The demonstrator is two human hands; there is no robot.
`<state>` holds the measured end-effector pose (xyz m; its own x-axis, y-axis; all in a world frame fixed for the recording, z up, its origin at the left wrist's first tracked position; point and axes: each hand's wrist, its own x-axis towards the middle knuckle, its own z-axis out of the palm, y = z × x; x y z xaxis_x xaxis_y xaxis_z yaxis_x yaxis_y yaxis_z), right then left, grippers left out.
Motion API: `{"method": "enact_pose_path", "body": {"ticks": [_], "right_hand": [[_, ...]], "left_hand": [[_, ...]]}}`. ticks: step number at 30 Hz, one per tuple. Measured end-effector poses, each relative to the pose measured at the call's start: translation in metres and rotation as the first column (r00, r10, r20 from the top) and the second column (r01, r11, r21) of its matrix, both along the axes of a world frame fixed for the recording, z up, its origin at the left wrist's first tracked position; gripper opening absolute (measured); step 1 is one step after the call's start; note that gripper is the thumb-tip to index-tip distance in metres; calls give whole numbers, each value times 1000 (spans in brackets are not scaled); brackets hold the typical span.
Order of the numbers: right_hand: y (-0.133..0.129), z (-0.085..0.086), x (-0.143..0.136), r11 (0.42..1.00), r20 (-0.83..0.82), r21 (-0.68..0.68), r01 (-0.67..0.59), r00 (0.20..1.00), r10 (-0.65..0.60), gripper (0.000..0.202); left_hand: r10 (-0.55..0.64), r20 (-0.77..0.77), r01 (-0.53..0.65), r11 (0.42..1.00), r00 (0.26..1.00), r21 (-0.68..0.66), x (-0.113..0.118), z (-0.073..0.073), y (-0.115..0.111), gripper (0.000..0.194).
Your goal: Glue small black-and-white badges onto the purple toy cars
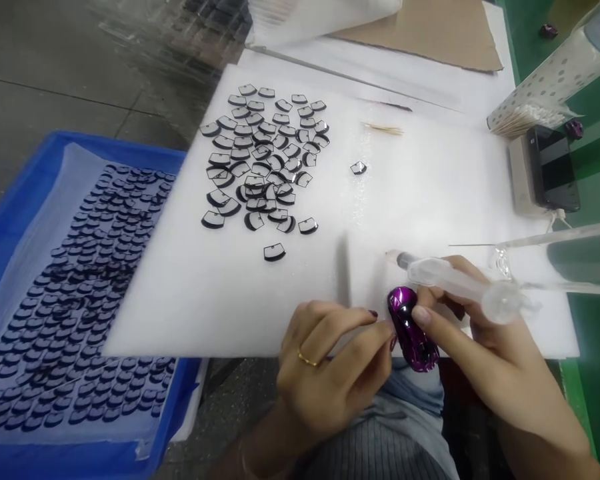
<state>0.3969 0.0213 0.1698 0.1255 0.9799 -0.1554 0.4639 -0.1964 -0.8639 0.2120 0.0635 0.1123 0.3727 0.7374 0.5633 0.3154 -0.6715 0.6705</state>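
A shiny purple and black part [414,333] is held upright between both hands near the front edge of the white foam board [300,293]. My left hand [335,360], with a gold ring, is closed with its fingertips against the part's left side. My right hand [475,333] is closed too, its thumb on the part's right side, and a clear syringe [450,279] rests across its fingers, dark tip pointing left. Many small clear pieces with black curved edges [274,252] are spread over the board's left half. One such piece [359,168] lies apart, right of the group.
At the left is a blue tray [10,200] with rows of similar dark-edged pieces. Thin wooden sticks [384,129] lie on the board. On the right are a dotted container [540,87], cotton swabs and a phone [555,167] against a box. Cardboard [430,33] lies at the back.
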Motion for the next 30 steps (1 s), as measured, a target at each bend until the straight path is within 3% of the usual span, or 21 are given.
{"method": "enact_pose_path", "body": {"ticks": [5, 15, 23, 27, 30], "right_hand": [[6, 2, -3, 1000, 122, 1, -9, 992, 8, 10], [5, 1, -7, 1000, 203, 11, -6, 979, 3, 9], [7, 0, -12, 1000, 215, 4, -5, 976, 4, 13], [7, -1, -14, 1000, 220, 26, -7, 975, 1, 11], [7, -1, -12, 1000, 217, 19, -1, 976, -3, 9]], "left_hand": [[-35, -10, 35, 999, 999, -24, -2, -4, 1, 11], [-94, -22, 93, 995, 995, -45, -5, -5, 5, 14], [-113, -58, 112, 994, 992, -14, -4, -5, 5, 10], [-24, -15, 24, 999, 1000, 32, 0, -7, 5, 10], [-72, -95, 76, 996, 993, 40, -1, -4, 8, 13]]}}
